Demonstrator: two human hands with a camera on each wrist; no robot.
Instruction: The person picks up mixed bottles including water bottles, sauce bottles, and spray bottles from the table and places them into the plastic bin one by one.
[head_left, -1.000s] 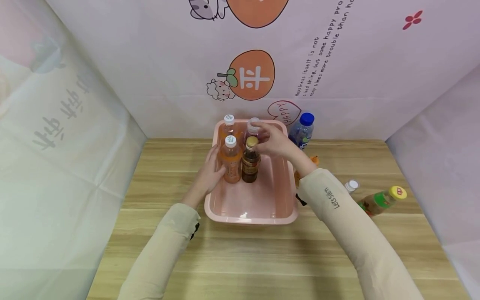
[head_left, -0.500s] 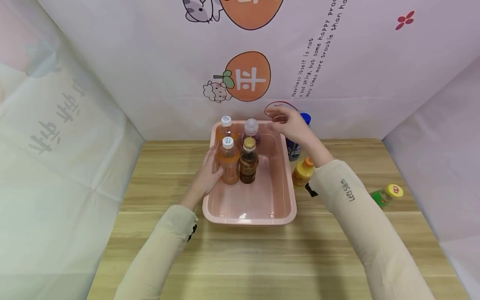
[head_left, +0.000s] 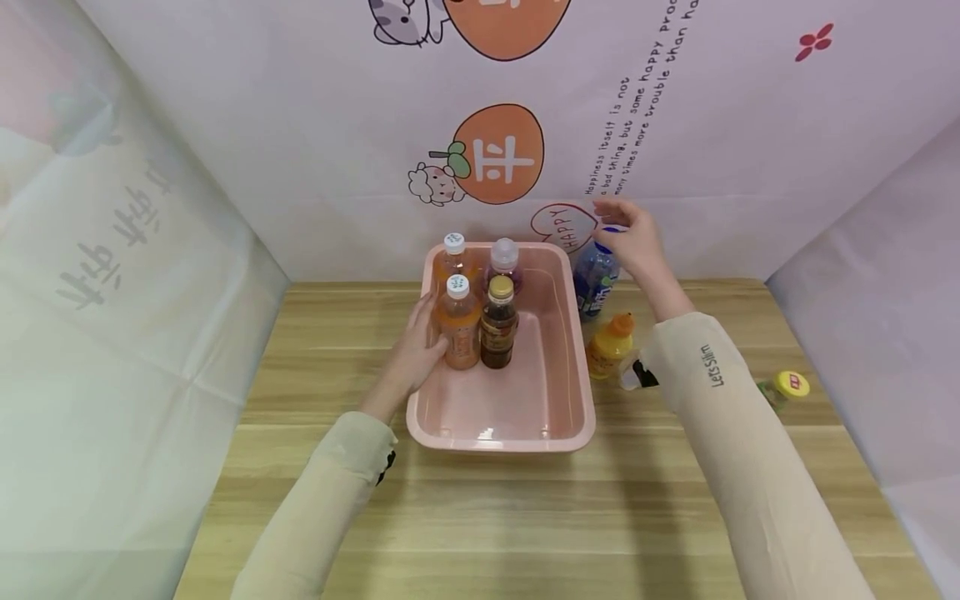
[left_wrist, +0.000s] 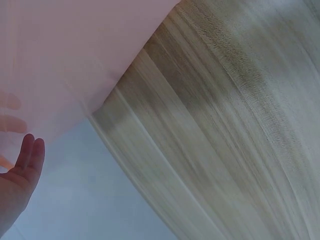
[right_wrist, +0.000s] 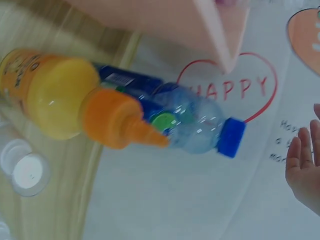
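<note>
Tub (head_left: pixel 506 408): near end free, btls (head_left: pixel 461 340) far L.

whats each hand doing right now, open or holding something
Left hand: open, at the pink rectangular plastic basin.
Right hand: open, holding nothing, near the blue-capped clear plastic bottle.

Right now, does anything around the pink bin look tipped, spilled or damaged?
Nothing stands out. The four bottles inside the pink bin stand upright, as do the blue-capped bottle and yellow bottle beside it, and no spill or damage shows. A sleeve mostly hides the yellow-capped bottle.
</note>
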